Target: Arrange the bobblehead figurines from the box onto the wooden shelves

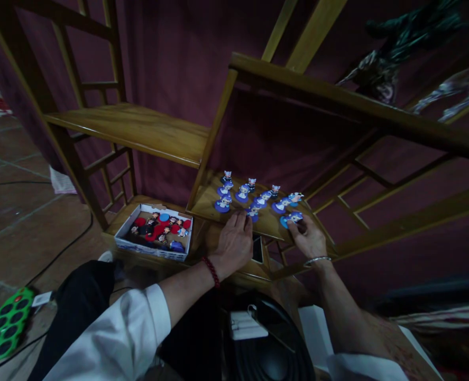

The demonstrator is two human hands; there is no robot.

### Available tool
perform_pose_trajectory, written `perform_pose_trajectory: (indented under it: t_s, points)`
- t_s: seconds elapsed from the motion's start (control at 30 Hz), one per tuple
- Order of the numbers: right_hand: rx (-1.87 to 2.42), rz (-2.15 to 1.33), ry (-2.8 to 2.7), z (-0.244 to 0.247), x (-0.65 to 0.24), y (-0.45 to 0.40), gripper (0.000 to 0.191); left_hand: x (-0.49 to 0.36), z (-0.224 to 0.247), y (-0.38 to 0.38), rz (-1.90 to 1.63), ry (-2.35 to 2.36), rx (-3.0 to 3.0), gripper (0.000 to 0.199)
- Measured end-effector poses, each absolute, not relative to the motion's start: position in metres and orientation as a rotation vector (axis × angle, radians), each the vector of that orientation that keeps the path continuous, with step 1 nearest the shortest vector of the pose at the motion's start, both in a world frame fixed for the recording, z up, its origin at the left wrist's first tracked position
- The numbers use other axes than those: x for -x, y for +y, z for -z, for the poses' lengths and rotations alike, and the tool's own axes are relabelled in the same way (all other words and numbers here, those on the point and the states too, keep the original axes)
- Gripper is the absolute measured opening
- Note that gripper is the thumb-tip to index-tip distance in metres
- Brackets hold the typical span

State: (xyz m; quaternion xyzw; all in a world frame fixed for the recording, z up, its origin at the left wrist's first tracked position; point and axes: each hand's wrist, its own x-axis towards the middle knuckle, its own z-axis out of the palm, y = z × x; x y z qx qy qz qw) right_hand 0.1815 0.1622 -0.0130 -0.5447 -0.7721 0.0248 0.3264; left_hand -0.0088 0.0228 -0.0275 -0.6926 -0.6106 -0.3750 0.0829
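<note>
Rows of small purple-and-white figurines [242, 192] on round bases stand on the wooden shelf [204, 203] ahead of me. Behind them are a few darker cat-eared figurines [274, 190]. At the shelf's front edge my left hand [234, 241] is closed, its fingertips at a purple figurine [253, 211] whose base they partly hide. My right hand [310, 241] pinches another purple-haired figurine [295, 217] with a blue base at the right front. Thumb and index finger are on it; the other fingers curl in.
An open cardboard box [152, 248] with red, black and blue figurines sits on the lower board at left. A higher shelf [139, 129] and wooden uprights frame the space. Below me are a black round seat [274, 349] and a green multi-socket power strip [6, 328] with cords.
</note>
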Motion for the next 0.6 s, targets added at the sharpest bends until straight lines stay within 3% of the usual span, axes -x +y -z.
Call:
perform_pose_trajectory:
  t_s: [0.6]
  points:
    - [1.533,-0.17,-1.985,0.009,-0.174,0.157,0.043,0.015,0.037,0.029,0.87,-1.765,2.148,0.051]
